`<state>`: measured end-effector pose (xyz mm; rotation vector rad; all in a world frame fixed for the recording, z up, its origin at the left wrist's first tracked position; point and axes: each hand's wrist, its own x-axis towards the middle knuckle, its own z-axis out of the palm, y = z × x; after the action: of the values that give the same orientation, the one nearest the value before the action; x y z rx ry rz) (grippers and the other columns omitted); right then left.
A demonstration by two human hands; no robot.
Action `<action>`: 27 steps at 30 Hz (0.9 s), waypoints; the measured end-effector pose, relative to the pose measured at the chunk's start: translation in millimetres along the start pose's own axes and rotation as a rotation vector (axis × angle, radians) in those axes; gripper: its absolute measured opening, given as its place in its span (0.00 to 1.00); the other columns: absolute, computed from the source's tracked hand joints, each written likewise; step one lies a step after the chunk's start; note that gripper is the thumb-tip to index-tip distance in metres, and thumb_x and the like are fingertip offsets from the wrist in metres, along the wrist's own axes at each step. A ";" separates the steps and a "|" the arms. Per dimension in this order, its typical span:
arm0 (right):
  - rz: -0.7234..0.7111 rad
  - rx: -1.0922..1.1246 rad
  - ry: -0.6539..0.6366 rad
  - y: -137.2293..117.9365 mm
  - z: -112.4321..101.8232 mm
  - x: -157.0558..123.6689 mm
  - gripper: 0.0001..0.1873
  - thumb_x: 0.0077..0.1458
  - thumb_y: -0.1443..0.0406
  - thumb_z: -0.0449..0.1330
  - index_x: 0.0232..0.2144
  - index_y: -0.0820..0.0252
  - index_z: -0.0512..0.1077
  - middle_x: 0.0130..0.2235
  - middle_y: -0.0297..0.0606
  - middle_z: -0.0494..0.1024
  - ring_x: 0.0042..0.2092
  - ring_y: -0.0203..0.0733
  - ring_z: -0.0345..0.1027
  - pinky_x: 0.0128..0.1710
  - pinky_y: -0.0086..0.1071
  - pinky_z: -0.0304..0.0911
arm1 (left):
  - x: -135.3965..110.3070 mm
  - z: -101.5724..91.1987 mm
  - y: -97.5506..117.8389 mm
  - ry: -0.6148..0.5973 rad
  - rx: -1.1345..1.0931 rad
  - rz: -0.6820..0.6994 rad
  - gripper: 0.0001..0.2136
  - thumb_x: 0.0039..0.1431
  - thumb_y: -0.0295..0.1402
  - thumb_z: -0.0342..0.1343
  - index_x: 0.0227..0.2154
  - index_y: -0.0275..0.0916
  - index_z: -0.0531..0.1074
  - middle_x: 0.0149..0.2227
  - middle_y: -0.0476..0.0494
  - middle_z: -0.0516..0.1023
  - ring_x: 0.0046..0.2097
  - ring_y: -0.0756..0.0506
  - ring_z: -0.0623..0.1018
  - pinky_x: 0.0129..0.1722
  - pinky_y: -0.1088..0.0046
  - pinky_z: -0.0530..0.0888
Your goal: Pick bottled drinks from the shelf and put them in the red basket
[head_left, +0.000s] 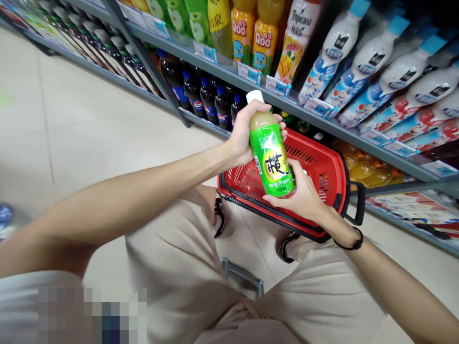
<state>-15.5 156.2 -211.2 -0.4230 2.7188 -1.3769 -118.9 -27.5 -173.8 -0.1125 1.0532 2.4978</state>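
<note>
A juice bottle (271, 157) with a bright green label and a white cap is held up at a tilt in both hands, label towards me. My left hand (247, 126) wraps round its upper part just below the cap, with fingertips showing on the far side. Lower down, my right hand (299, 191) grips the base between thumb and fingers. Behind and beneath the bottle is a red shopping basket (332, 177) with slotted walls and a black handle. The bottle and my hands hide part of its inside.
A shelf edge (215, 59) with price tags runs diagonally behind the basket, bearing Qoo bottles (263, 45), a Tropicana bottle (296, 38) and white-blue bottles (330, 52). Cola bottles (206, 98) stand on the lower shelf. A grey metal frame (244, 277) shows between my legs on the tiled floor.
</note>
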 end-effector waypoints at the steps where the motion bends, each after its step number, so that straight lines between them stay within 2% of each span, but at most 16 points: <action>1: 0.005 -0.015 -0.012 -0.6 0.3 0.5 0.53 0.43 0.45 0.79 0.63 0.56 0.62 0.55 0.52 0.81 0.53 0.63 0.79 0.51 0.53 0.75 | -0.7 -0.4 0.6 0.014 0.019 0.008 0.15 0.66 0.45 0.59 0.31 0.38 0.76 0.30 0.42 0.82 0.34 0.45 0.84 0.42 0.66 0.86; 4: 0.050 -0.052 -0.050 -2.7 3.0 1.8 0.52 0.42 0.44 0.79 0.61 0.55 0.62 0.54 0.51 0.82 0.52 0.66 0.80 0.48 0.54 0.75 | -2.3 -1.8 1.6 0.058 0.098 0.002 0.15 0.64 0.47 0.62 0.32 0.40 0.76 0.30 0.40 0.83 0.36 0.41 0.85 0.43 0.62 0.86; 7: 0.086 -0.086 -0.049 -4.3 5.8 3.6 0.52 0.41 0.44 0.80 0.60 0.55 0.63 0.55 0.52 0.81 0.53 0.69 0.79 0.49 0.57 0.75 | -2.0 -4.0 2.2 0.062 0.139 -0.027 0.15 0.64 0.46 0.62 0.31 0.40 0.77 0.32 0.39 0.84 0.38 0.41 0.86 0.43 0.64 0.86; 14: 0.028 -0.075 -0.076 2.1 5.1 7.1 0.51 0.44 0.45 0.79 0.62 0.56 0.62 0.55 0.52 0.82 0.53 0.65 0.81 0.47 0.51 0.76 | -0.1 -5.7 2.0 0.041 0.166 0.025 0.17 0.65 0.48 0.62 0.30 0.39 0.76 0.32 0.41 0.83 0.37 0.41 0.86 0.44 0.64 0.85; 17: 0.036 -0.087 -0.066 2.5 4.2 7.2 0.50 0.44 0.46 0.79 0.62 0.56 0.62 0.55 0.52 0.82 0.53 0.66 0.81 0.48 0.52 0.76 | -0.7 -1.2 3.5 0.041 0.170 0.023 0.16 0.64 0.47 0.64 0.31 0.39 0.76 0.31 0.42 0.83 0.36 0.42 0.85 0.43 0.64 0.85; 21: 0.048 -0.072 -0.055 2.1 2.9 7.2 0.52 0.43 0.47 0.79 0.62 0.58 0.63 0.54 0.52 0.82 0.54 0.66 0.80 0.49 0.53 0.77 | -0.6 3.4 2.6 0.044 0.201 -0.009 0.14 0.65 0.45 0.62 0.33 0.38 0.77 0.32 0.41 0.84 0.37 0.43 0.85 0.41 0.68 0.84; 24: 0.057 0.013 -0.092 4.7 1.4 7.2 0.47 0.42 0.49 0.80 0.58 0.57 0.67 0.52 0.49 0.83 0.52 0.62 0.81 0.49 0.53 0.77 | 1.4 -1.9 -5.3 0.087 0.199 -0.004 0.14 0.63 0.46 0.62 0.33 0.39 0.76 0.32 0.41 0.84 0.37 0.43 0.85 0.39 0.70 0.83; 27: 0.065 0.248 -0.189 8.4 -1.9 8.1 0.40 0.45 0.48 0.78 0.55 0.55 0.70 0.50 0.44 0.84 0.46 0.54 0.82 0.45 0.48 0.80 | 5.3 -11.6 -13.9 0.123 0.211 -0.007 0.15 0.59 0.49 0.65 0.33 0.40 0.76 0.32 0.40 0.84 0.34 0.43 0.84 0.37 0.68 0.82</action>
<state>-25.5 160.2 -216.3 -0.4173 2.3556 -1.5445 -119.0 -25.1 -192.5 -0.2079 1.3570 2.3816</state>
